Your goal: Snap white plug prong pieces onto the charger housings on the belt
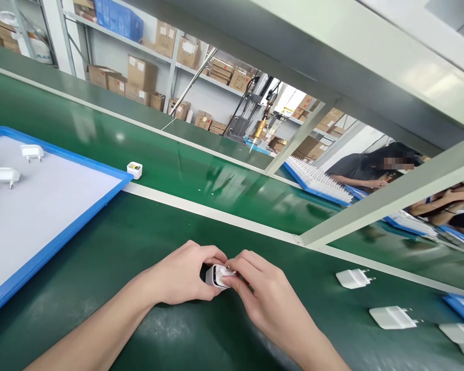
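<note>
My left hand (183, 273) is closed around a white charger housing (210, 277) just above the green bench, its dark open end turned to the right. In my right hand (263, 286), thumb and fingers pinch a white plug cover (221, 274) at that open end. The two parts touch, with the cover slightly tilted and a dark gap between them; the fingers hide much of both. To the right lie white plug chargers, among them one charger (354, 279) near the rail and another charger (394, 317) closer to me, pins pointing right.
A blue-edged tray (62, 257) on the left bears several white plug covers (5, 176). Beside its corner stands an open white housing (134, 170) with parts inside. A pale metal post (371, 206) slants across the right. Beyond are co-workers, filled trays (320, 180) and a machine (255, 108).
</note>
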A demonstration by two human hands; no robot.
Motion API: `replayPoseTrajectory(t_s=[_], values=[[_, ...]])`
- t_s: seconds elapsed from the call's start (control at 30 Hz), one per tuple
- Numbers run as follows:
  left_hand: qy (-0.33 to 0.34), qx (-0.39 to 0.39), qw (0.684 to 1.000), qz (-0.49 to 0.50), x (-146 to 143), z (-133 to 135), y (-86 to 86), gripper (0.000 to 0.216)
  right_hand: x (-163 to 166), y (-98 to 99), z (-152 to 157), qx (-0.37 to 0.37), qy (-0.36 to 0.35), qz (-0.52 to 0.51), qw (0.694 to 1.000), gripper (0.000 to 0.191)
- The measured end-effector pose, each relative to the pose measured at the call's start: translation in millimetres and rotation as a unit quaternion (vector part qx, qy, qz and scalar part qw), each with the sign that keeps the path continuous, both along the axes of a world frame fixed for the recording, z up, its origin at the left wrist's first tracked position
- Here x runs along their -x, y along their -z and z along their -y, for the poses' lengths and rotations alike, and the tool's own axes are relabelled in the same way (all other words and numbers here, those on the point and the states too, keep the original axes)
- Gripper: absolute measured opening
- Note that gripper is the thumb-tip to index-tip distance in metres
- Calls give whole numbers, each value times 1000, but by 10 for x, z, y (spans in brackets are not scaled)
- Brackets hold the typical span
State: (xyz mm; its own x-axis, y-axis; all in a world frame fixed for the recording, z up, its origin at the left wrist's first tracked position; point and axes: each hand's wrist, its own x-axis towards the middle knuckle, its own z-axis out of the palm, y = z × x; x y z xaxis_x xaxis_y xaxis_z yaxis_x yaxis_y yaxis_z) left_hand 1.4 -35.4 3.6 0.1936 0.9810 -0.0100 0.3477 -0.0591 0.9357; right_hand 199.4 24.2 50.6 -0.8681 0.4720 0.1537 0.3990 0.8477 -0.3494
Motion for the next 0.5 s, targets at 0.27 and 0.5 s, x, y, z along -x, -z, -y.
replayPoseTrajectory(t_s=[0.27, 0.5], values=[[-9, 5, 1000, -4, 6, -10, 34, 47, -33, 35, -4, -1, -11, -30, 999, 15], [-15, 16, 1000, -22, -3, -3, 56, 48, 9, 59, -2, -16, -14, -16, 1000, 17]])
